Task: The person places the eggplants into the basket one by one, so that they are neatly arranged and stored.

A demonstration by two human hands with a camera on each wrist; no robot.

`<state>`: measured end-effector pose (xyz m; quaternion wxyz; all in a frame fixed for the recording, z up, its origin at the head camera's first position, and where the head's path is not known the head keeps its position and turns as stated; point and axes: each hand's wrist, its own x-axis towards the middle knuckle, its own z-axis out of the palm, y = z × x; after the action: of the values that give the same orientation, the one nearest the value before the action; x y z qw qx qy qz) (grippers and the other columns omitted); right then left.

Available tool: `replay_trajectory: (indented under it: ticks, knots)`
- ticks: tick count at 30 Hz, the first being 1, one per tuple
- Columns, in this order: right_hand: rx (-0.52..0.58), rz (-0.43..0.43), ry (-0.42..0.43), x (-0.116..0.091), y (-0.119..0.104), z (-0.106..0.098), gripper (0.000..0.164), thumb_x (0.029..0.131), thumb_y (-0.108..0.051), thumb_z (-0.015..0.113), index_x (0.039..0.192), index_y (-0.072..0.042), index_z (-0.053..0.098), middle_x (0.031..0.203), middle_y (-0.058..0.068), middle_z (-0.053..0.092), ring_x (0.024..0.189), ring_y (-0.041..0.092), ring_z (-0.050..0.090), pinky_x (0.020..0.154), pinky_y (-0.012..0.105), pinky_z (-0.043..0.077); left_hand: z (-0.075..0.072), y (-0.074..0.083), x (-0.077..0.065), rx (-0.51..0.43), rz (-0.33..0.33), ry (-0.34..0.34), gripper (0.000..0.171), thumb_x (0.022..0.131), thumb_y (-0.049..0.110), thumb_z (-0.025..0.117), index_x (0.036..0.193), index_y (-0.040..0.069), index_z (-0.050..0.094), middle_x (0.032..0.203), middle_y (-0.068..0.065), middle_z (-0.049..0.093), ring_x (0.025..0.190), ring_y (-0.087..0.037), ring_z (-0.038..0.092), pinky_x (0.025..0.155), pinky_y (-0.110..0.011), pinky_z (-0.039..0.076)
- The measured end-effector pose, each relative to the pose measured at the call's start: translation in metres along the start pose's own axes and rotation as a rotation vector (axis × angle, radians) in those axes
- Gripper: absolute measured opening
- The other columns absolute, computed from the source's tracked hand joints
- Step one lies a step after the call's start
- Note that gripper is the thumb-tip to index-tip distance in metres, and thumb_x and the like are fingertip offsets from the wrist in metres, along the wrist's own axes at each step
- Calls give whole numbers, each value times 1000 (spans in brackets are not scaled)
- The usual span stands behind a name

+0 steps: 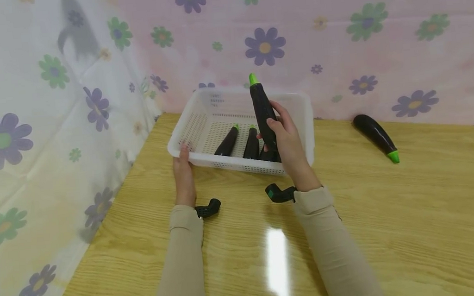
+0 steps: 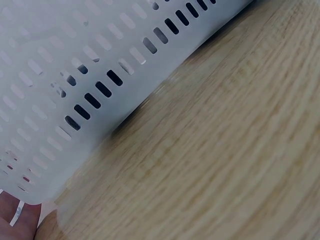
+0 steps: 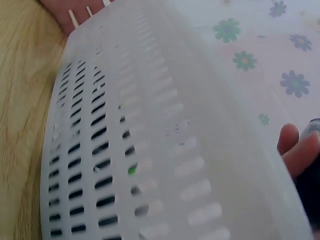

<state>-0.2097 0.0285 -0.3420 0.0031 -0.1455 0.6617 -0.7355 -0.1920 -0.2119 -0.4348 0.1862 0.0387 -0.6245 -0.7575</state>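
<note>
Over the white basket [image 1: 308, 128], an eggplant [image 1: 261, 111] was held, green end up, by the R hand [image 1: 288, 144], w/ fingers & thumb clamped round it. The basket's near L corner was gripped by the L hand [image 1: 184, 175]. Inside, 3 other eggplants [image 1: 227, 142] were seen, 1 partly hidden under the R hand. On the wood-grain tbl [image 1: 414, 227], to the R, 1 more eggplant [image 1: 374, 133] was seen nr the floral cloth [image 1: 402, 65].
</note>
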Motion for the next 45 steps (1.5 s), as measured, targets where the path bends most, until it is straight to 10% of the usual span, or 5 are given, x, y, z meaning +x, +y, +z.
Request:
replay_trajectory:
  ticks: [23,35,45]
  knots:
    - [105,18,74,19,23,14,39,92,-43,42,131,-37,39,112,12,48,75,25,56,45,28,42,-5,-21,9,20,4,35,50,91,48,40,135,25,35,132,-4,44,122,-16,38,103,-29,21]
    - [198,68,36,21,25,13,48,96,-19,37,136,-42,23,126,9,36,103,25,53,70,41,50,0,-1,1,54,13,3,47,96,35,34,138,15,30,134,-11,40,125,-23,34,104,-32,20]
    - [124,105,-61,24,25,14,38,98,-16,33,133,-30,41,142,-7,22,120,19,35,81,42,47,-1,-1,0,47,-1,1,50,95,39,35,139,17,28,136,-7,38,126,-20,33,104,-33,19]
